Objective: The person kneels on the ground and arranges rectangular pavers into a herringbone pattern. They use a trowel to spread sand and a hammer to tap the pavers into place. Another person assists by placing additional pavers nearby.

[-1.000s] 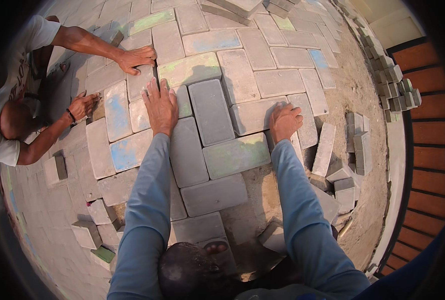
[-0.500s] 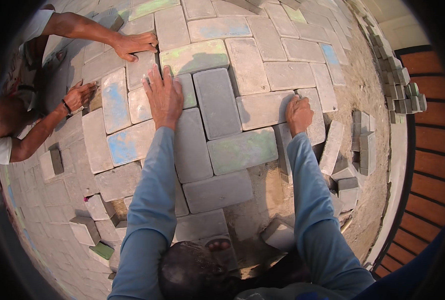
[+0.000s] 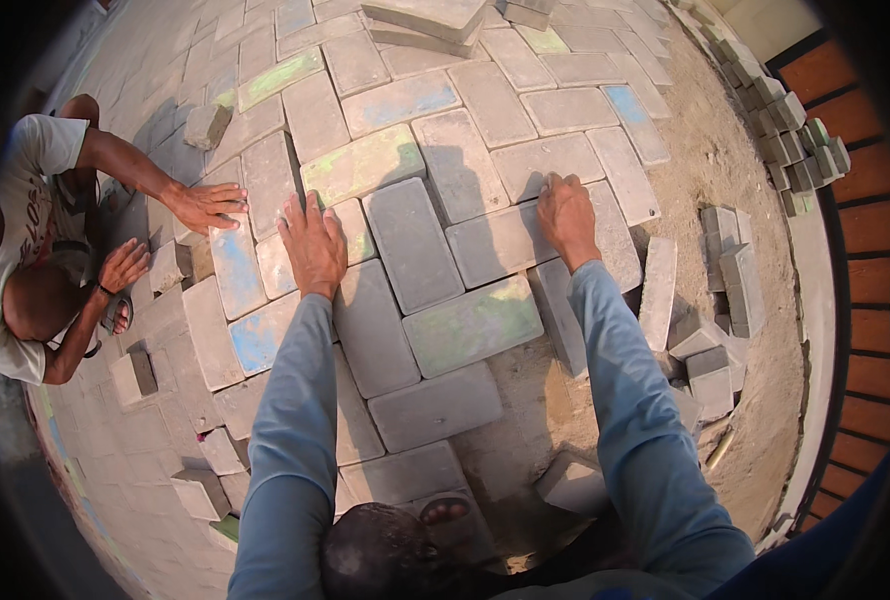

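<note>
My left hand [image 3: 312, 245] lies palm down with spread fingers on a tan paver [image 3: 276, 266], beside a green-tinged one [image 3: 356, 229]. My right hand [image 3: 568, 222] is closed, knuckles up, at the right end of a tan paver [image 3: 492, 246]; whatever its fingers hold is hidden. Between my hands sits a darker grey paver [image 3: 412, 246]. Below it are a green-stained paver [image 3: 473, 324] and a plain grey one [image 3: 437, 405]. A narrow paver [image 3: 559, 318] is tilted on edge below my right hand.
At the left a crouching co-worker reaches in, one hand [image 3: 208, 207] by a blue-marked paver [image 3: 237, 272]. Loose blocks [image 3: 710, 382] lie on sand [image 3: 707, 185] at the right. Stacked pavers [image 3: 427, 18] stand at the far side. A brown slatted gate [image 3: 870, 275] borders the right.
The view has shifted, bringing more of the co-worker into sight. The co-worker's upper hand has drawn back toward the blue-marked paver. My hands stay at about the same pavers.
</note>
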A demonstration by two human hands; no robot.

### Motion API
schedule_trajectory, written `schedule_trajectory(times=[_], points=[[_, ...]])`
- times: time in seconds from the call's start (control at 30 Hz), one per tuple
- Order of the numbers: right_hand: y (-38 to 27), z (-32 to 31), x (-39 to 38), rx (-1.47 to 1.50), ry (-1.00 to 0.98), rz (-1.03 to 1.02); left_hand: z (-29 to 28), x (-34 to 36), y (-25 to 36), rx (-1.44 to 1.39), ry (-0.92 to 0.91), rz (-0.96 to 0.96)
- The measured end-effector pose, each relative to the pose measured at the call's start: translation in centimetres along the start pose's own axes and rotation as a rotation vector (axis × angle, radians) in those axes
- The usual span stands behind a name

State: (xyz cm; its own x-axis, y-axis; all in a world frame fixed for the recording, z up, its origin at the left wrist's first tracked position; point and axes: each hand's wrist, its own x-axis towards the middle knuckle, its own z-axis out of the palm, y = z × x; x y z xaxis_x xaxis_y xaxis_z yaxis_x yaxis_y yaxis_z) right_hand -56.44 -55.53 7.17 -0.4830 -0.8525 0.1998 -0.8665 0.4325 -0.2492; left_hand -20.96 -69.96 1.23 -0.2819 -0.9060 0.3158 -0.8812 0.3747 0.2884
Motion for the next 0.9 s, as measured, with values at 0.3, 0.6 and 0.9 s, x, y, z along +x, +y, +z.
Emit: schedule_trajectory(times=[0.3, 0.6, 0.9], points=[[-9.5, 5.4, -2.9, -0.143, 0.148, 0.057, -0.1, -0.1, 0.2, 0.001, -0.009, -0.008], [-10.6, 4.8, -2.5, -0.028, 0.162, 0.135, -0.9, -0.5, 0.8, 0.039, -0.039, -0.039], [3.9, -4.0, -0.5, 0.14, -0.002, 0.067, 0.1, 0.0, -0.4, -0.059, -0.073, -0.023]])
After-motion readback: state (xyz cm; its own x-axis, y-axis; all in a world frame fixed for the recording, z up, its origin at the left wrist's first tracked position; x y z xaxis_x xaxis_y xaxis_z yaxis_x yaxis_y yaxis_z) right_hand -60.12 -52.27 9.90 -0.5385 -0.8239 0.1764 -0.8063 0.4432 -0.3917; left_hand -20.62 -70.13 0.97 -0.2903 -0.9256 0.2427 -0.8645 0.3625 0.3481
